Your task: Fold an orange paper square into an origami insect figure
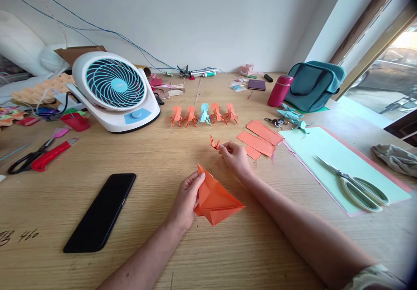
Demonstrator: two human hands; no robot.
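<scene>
Folded orange paper, lower centre of frame, flat on the counter; left hand clamped on its left edge. Small orange figure, just above centre; right hand pinching it. Step, by judgement: mid-fold, finished piece being handled. Beyond: row of figures, orange strips, phone, fan, scissors.

Single head-worn view, looking forward and down, close over wooden table

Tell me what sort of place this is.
Probably a home craft desk used for origami: a row of folded paper figures, cut orange paper strips, scissors on a wooden table, and a desk fan.
</scene>
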